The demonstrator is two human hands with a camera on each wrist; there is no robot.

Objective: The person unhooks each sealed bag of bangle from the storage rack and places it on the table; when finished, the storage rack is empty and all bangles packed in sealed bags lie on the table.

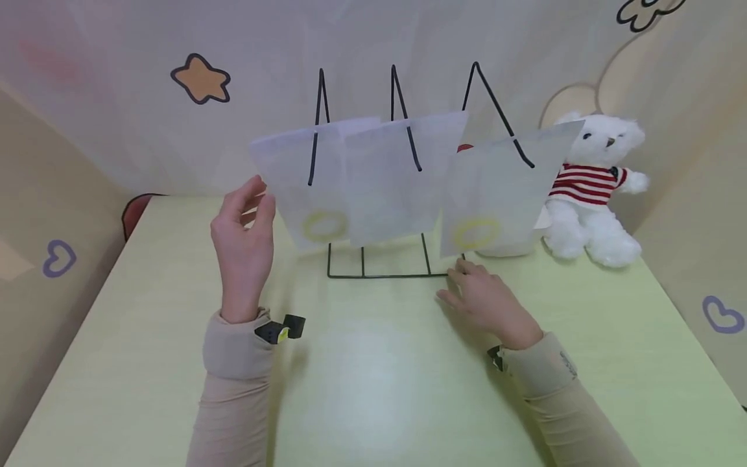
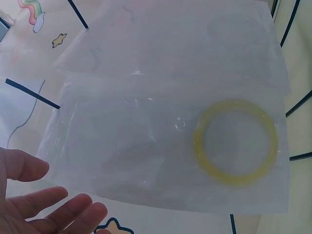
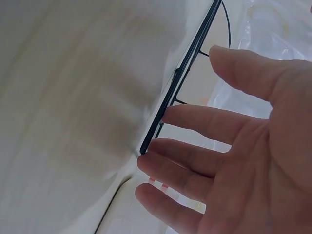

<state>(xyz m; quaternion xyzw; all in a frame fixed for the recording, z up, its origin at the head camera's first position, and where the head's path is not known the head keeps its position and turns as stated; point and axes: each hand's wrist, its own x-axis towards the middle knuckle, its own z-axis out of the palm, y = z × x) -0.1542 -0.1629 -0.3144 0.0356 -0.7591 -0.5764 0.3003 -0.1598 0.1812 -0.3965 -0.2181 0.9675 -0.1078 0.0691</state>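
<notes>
A black wire rack [image 1: 390,277] stands on the table with three prongs rising from it. On its prongs hang several translucent plastic bags: a left bag [image 1: 292,188], a middle bag [image 1: 393,188] and a right bag [image 1: 496,175]. Yellow rings show on the left and right bags; the left ring [image 2: 200,141] is large in the left wrist view. Beside the left bag's outer edge is my left hand [image 1: 245,237], thumb and fingers apart with nothing between them. My right hand [image 1: 487,301] touches the front right corner of the rack's base with extended fingertips [image 3: 168,116].
A white teddy bear [image 1: 595,188] in a red-striped shirt sits at the table's back right, beside the right bag. Behind the rack is a pale wall covering [image 1: 262,39] with cartoon drawings. A pale object [image 1: 508,250] is partly hidden under the right bag.
</notes>
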